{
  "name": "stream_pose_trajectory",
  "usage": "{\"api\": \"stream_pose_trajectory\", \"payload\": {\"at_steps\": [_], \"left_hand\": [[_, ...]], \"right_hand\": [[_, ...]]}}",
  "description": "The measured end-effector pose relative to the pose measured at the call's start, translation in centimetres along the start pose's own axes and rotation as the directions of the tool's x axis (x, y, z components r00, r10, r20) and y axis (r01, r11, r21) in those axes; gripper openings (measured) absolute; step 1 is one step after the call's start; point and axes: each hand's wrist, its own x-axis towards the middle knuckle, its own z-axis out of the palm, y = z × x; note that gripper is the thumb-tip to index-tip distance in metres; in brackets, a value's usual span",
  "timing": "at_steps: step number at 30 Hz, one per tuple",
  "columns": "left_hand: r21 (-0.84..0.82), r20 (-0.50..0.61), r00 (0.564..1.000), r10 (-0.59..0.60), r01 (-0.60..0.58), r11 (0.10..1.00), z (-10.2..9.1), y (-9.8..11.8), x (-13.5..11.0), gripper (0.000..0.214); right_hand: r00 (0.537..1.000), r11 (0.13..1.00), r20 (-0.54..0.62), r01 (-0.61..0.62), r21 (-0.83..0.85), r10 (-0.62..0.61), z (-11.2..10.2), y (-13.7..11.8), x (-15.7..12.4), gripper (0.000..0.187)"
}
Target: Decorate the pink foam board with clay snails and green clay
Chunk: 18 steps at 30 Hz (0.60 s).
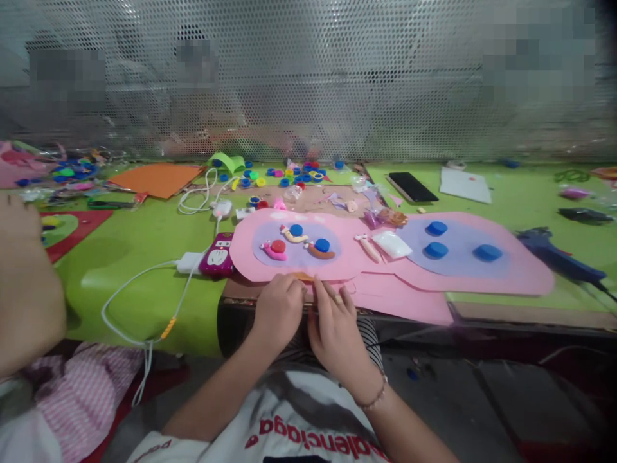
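Observation:
My left hand (279, 312) rests at the table's front edge, its fingers curled together near an orange-brown piece (303, 276). What those fingers hold, if anything, is hidden. Beside it my right hand (337, 328) lies with its fingers stretched forward and slightly apart, close to the same piece. Just beyond is a pink card (245, 260) with a lilac oval. On that oval sit three clay snails with cap shells: a pink one with a red cap (278, 246), a cream one with a blue cap (295, 229) and a brown one with a blue cap (322, 245).
A second pink card (530, 273) carries three blue caps. A clay body with eyes (369, 247) lies beside a white packet (393, 244). Also around are a blue glue gun (554, 254), phone (412, 186), purple power bank (216, 256) with cables, and another person's arm (29, 289).

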Motion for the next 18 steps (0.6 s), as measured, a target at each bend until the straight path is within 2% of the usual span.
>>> {"api": "stream_pose_trajectory", "payload": {"at_steps": [5,14,18], "left_hand": [[0.011,0.024,1.0,0.018,-0.018,1.0,-0.36,-0.3,0.16,0.021],[0.039,-0.073,0.997,0.034,-0.031,0.999,-0.16,-0.2,-0.15,0.022],[0.012,-0.072,0.993,0.097,-0.096,0.995,-0.21,-0.68,-0.26,0.022]], "right_hand": [[1.0,1.0,-0.005,-0.003,-0.001,0.003,-0.07,-0.05,0.03,0.06],[1.0,1.0,-0.01,-0.004,0.021,0.004,0.04,0.12,0.06,0.055],[1.0,1.0,0.003,-0.005,0.027,0.005,0.07,0.09,0.01,0.058]]}}
